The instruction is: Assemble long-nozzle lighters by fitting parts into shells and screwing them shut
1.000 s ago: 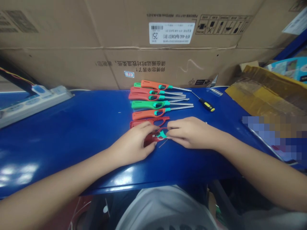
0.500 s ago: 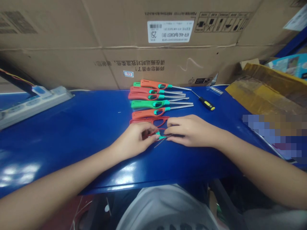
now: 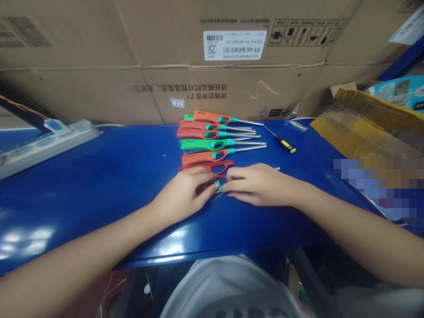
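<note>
Between my two hands is an opened red gas lighter with a teal trigger piece (image 3: pixel 217 184), mostly hidden by my fingers. My left hand (image 3: pixel 188 190) grips its handle end, thumb and fingers closed. From the other side, the closed fingers of my right hand (image 3: pixel 256 183) pinch the lighter's front near the teal part. A silvery tip (image 3: pixel 277 168) pokes out behind my right hand. A thin wire or rod (image 3: pixel 217 197) sticks out below the fingertips. Just beyond lies a red half shell (image 3: pixel 228 164), partly covered by my left hand.
Several lighters, among them a green lighter (image 3: pixel 198 144) and an orange lighter (image 3: pixel 198 158), lie in a row behind. A screwdriver (image 3: pixel 285 143) rests at their right. A power strip (image 3: pixel 49 143) stands left; a large cardboard box (image 3: pixel 99 92) walls off the back.
My right hand has shifted slightly left and nearer me, closer to my left fingertips. The silvery tip now shows behind it. The thin wire shows less.
</note>
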`<state>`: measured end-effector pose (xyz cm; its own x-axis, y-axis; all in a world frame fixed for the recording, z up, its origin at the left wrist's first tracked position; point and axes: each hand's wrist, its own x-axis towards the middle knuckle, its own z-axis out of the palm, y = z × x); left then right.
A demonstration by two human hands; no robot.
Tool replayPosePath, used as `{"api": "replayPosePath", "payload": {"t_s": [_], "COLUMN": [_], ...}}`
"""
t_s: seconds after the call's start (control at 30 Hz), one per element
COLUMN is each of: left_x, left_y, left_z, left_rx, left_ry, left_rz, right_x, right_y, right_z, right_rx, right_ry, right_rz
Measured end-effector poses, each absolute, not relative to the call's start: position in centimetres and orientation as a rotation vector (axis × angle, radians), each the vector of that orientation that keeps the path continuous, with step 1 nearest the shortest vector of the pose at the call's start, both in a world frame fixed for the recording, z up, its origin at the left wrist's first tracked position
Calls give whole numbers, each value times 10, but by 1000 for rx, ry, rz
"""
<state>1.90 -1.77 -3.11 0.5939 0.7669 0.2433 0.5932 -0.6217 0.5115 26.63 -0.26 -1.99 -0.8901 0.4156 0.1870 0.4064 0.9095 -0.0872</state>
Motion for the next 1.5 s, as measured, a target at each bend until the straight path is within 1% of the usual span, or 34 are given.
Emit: {"api": "replayPosePath", "payload": {"t_s": [0.17,0.37,0.53,0.63,0.73,0.83,0.93,1.03,1.07,1.2,1.37,1.5], "left_x": [19,17,18,18,18,18,16,14,14,12,11,10], "left_y": [-20,-19,-19,-19,-19,-20,-23,-28,-29,-35,-36,-36], "left_z": [-31,-33,-33,-34,-34,-34,-30,-23,-20,-11,-8,-10], "left_rx": [2600,2604,2588,2573,2586,2610,2652,2715,2730,2741,2774,2794], "left_ry": [1182,1185,1168,1160,1125,1087,1046,1019,1023,1066,1009,965], "left_rz": [527,543,570,554,554,556,526,453,424,358,308,256], "right_x": [264,266,269,279,297,322,348,372,379,396,402,401], "right_y": [-4,-7,-4,9,32,59,83,104,111,130,142,141], "right_z": [-20,-14,-13,-15,-17,-19,-16,-13,-13,-18,-26,-23], "right_rx": [-616,-618,-645,-727,-872,-1116,-1495,-1977,-2053,-2223,-2402,-2456], "right_ry": [-2860,-2830,-2749,-2599,-2379,-2111,-1796,-1654,-1637,-1669,-1680,-1642], "right_rz": [120,261,278,239,138,-2,-149,-143,-130,-96,-3,14]}}
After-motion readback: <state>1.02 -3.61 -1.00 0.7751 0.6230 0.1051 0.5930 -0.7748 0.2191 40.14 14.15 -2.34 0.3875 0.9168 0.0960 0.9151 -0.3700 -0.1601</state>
